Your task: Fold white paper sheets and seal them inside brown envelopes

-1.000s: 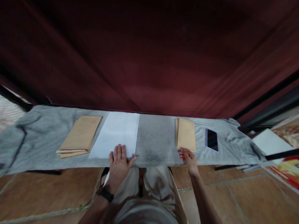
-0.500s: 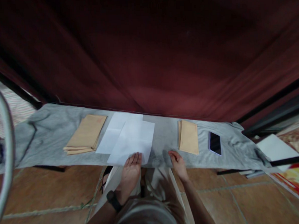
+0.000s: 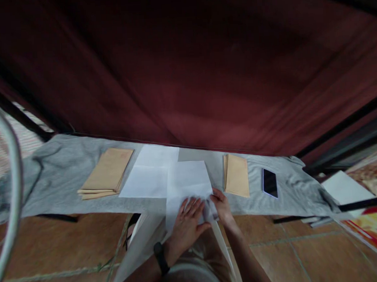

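Observation:
A sheet of white paper [image 3: 187,179] lies in front of me, its near end reaching past the table's front edge. My left hand [image 3: 189,219] rests on its lower part with the fingers stretched out. At the sheet's right edge, my right hand [image 3: 221,203] has its fingers closed on the paper. More white paper [image 3: 149,176] lies flat on the left, with a crease across it and partly under the front sheet. Left of that is a stack of brown envelopes [image 3: 106,172]. A smaller pile of brown envelopes [image 3: 237,176] sits just beyond my right hand.
Grey cloth [image 3: 64,177] covers the narrow table, rumpled at both ends. A phone [image 3: 269,183] lies at the right. Dark red fabric [image 3: 186,95] hangs along the back edge. A pale curved tube [image 3: 15,179] stands at the far left. Tiled floor [image 3: 70,248] shows below.
The front sheet has moved right and toward me, uncovering more of the paper behind. My left hand has shifted right with it, and my right hand has taken hold of its right edge.

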{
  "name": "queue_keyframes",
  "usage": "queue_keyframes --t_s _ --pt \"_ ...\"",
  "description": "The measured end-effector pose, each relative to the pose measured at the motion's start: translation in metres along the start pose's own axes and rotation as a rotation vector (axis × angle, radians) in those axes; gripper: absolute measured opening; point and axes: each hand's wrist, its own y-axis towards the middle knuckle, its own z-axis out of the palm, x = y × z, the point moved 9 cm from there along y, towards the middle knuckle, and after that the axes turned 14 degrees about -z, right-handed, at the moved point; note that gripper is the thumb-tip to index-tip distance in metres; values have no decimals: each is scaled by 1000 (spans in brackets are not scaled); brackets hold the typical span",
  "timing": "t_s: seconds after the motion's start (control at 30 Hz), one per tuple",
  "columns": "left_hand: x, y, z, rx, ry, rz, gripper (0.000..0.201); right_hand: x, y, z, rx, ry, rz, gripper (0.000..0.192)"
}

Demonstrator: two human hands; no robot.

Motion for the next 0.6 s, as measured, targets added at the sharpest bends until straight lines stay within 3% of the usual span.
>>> queue_keyframes --t_s 0.17,0.27,0.43,0.5,0.6 --pt "69 7 -12 -91 66 -214 49 -9 3 -22 -82 -53 -1 50" --pt "89 13 -5 -96 84 -239 44 -9 7 -21 -61 -138 -36 48" --pt "83 28 5 -136 87 -126 42 5 7 -17 -16 -346 -123 42" --pt "76 37 10 -131 82 -90 43 25 4 -11 14 -591 -278 43" --pt "62 54 19 -102 91 -61 46 49 -2 17 132 -855 -520 45"
